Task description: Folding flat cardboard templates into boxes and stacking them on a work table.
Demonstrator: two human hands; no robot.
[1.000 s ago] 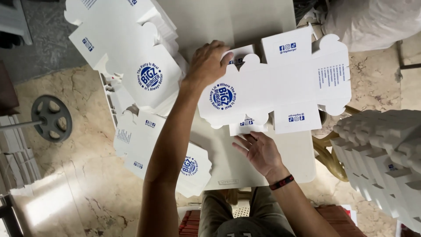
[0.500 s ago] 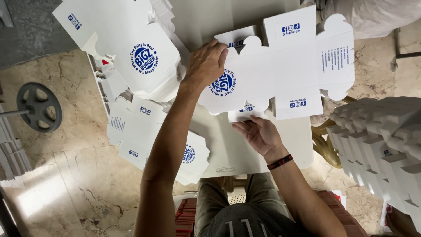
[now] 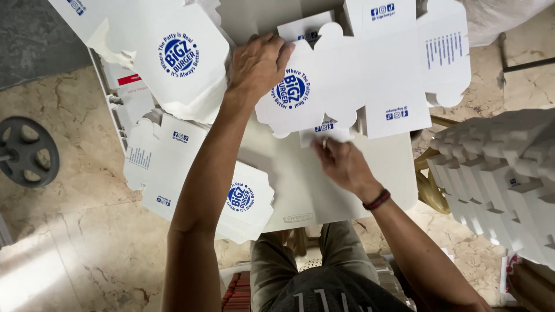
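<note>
A flat white die-cut carton blank (image 3: 370,75) with a round blue logo lies unfolded on a white table (image 3: 300,190). My left hand (image 3: 260,63) rests palm down on the blank's left flap, beside the logo. My right hand (image 3: 342,164) is under the blank's near edge, fingers touching a small flap there; it wears a dark red wristband. I cannot tell whether its fingers pinch the flap.
Stacks of the same flat white blanks lie at the upper left (image 3: 173,58) and lower left (image 3: 196,185). A pile of folded white boxes (image 3: 503,173) stands at the right. A grey weight plate (image 3: 26,151) lies on the marble floor.
My right hand has moved up from the bare table to the near flap of the blank. The left hand stays pressed on the blank; the view has shifted slightly.
</note>
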